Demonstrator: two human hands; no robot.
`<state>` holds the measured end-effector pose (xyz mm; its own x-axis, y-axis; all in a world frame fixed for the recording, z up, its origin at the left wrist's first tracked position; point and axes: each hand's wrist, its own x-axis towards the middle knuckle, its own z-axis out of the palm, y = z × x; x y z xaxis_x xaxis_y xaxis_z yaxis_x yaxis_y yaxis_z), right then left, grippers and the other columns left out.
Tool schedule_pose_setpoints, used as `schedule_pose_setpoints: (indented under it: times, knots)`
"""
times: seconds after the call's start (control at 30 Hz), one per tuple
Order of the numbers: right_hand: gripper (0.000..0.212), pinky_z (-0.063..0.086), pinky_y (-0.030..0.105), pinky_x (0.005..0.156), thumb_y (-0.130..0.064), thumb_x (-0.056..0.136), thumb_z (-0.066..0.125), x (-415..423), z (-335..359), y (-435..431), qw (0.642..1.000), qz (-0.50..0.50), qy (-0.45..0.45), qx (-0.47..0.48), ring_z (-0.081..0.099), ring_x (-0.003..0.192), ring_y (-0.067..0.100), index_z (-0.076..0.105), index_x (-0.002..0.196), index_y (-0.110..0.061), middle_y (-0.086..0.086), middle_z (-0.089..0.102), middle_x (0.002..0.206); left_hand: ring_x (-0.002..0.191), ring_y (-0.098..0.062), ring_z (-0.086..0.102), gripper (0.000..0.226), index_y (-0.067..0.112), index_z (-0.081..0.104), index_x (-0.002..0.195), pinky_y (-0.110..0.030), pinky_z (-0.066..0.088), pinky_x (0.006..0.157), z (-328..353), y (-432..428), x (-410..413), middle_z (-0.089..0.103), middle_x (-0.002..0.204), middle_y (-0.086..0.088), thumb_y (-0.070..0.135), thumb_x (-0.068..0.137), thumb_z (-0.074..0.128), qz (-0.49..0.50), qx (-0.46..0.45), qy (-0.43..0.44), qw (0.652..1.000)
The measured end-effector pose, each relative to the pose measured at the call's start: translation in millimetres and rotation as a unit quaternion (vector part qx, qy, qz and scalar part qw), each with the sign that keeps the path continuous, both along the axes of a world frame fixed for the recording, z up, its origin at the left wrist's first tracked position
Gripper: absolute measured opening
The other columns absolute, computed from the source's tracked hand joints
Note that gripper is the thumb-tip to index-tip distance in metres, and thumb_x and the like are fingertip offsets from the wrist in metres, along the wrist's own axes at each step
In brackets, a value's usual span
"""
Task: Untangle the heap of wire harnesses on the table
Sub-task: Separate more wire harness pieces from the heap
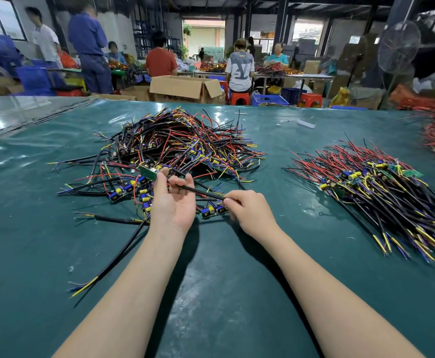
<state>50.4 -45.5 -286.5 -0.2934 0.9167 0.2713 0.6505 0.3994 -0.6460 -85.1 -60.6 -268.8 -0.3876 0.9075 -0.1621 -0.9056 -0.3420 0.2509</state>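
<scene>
Harness (203, 192): strung between my hands, at the near edge of the heap (180, 143).
Left hand (172, 202): palm up, fingers curled round it.
Right hand (250, 210): pinching it; I'd draw outward slowly, easing snags.
Pile (379, 187): sorted; I'd lay it there, aligned.

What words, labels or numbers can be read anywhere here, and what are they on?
Nothing reads clearly.
Shirt back of a person at the far table: a large mark, perhaps "Y", blurred.
Circuit boards: any markings too small.
Cardboard box: no print visible.
</scene>
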Motion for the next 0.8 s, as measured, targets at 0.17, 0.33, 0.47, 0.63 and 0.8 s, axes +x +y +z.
schedule_pose_setpoints:
  times: [0.17,0.33,0.47,0.63,0.8]
  knots:
    - [0.032,0.041,0.024,0.056,-0.021,0.085,0.059,7,-2,1,0.998,-0.022,0.064,-0.018,0.047,0.045,0.005,0.060,0.053,-0.015,0.000,0.054,0.046,0.035,-0.004,0.044,0.028,0.015,0.053,0.079,-0.025,0.049,0.067,-1,0,-2,0.043,0.044,0.005,0.028,0.099,0.039,0.002,-0.001,-0.019,1.000]
    - [0.016,0.031,0.011,0.040,-0.007,0.087,0.058,11,7,-6,0.972,0.152,0.118,-0.138,0.040,0.034,0.000,0.069,0.077,-0.005,-0.009,0.053,0.041,0.030,-0.003,0.041,0.030,0.015,0.053,0.076,-0.015,0.049,0.046,-2,0,-19,0.042,0.037,0.008,0.028,0.099,0.040,0.012,0.003,-0.048,0.999]
    - [0.015,0.032,0.012,0.038,0.001,0.089,0.052,6,11,-11,0.945,0.232,0.115,-0.199,0.043,0.036,0.000,0.067,0.093,-0.001,-0.010,0.056,0.045,0.031,-0.003,0.045,0.030,0.014,0.057,0.073,-0.015,0.047,0.040,-1,1,-29,0.046,0.039,0.007,0.027,0.097,0.045,0.017,0.002,-0.097,0.995]
    - [0.015,0.030,0.013,0.038,0.002,0.086,0.057,9,14,-14,0.938,0.223,0.141,-0.223,0.042,0.040,0.002,0.069,0.088,-0.007,-0.011,0.055,0.049,0.032,-0.004,0.048,0.029,0.014,0.060,0.071,-0.013,0.042,0.036,-1,-3,-29,0.051,0.043,0.005,0.027,0.095,0.049,-0.018,0.018,-0.131,0.991]
    - [0.007,0.032,0.010,0.042,-0.003,0.078,0.068,3,24,-20,0.953,0.243,0.025,-0.181,0.040,0.038,0.001,0.072,0.077,0.003,-0.011,0.052,0.041,0.028,-0.002,0.044,0.030,0.010,0.058,0.072,-0.010,0.036,0.032,-1,-3,-29,0.052,0.042,0.005,0.025,0.096,0.048,-0.053,0.013,-0.143,0.988]
